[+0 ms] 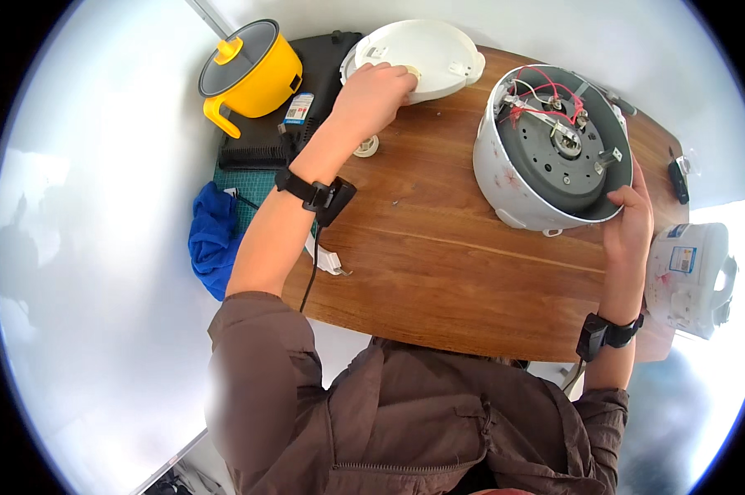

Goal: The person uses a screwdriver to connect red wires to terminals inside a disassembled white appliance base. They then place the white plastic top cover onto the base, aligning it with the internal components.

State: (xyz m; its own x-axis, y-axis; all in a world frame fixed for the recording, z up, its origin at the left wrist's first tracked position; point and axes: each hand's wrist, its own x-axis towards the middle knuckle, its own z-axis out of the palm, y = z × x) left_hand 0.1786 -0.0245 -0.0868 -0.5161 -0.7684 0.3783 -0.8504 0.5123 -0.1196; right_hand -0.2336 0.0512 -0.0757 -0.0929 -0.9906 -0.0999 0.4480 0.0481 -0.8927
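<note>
My right hand [631, 216] grips the lower right rim of a rice cooker body [500, 177], thumb over the edge. The body is tilted, so its grey inside with red and white wires and a round metal centre faces me. My left hand [378, 92] is closed over a white oval plastic cover [438, 49] at the back of the table. A small cream piece [412, 76] shows at its fingertips; whether they hold it or the cover is hidden. Below that hand lies a small round cream part [366, 147].
A yellow pot with lid [261, 82] stands on a black flat case [323, 62] at the back left. A blue cloth [214, 235] lies on a green mat [244, 210]. A white part [328, 261] lies near the front. Right: a white appliance [690, 280], a black tool [678, 181], a screwdriver-like handle [624, 106].
</note>
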